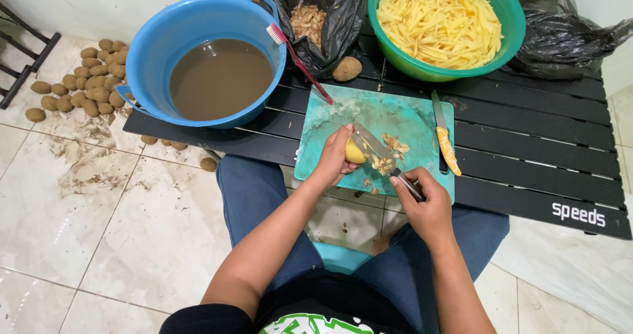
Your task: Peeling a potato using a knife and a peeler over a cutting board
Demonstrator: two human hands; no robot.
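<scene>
My left hand [335, 157] grips a partly peeled yellow potato [355, 153] at the near edge of a teal cutting board [395, 115]. In my right hand [427, 203] is a knife [372, 148]; its blade lies against the potato. Peel scraps [393, 148] lie on the board just right of the blade. A second knife with an orange handle [448, 151] rests along the board's right side.
On the black slatted table [527, 143] stand a blue basin of muddy water [204, 60] with a toothbrush [300, 60] on its rim, a green bowl of potato sticks [442, 24], black bags of peelings [323, 17], and one unpeeled potato [347, 69]. Several potatoes [86, 83] lie on the tiled floor at left.
</scene>
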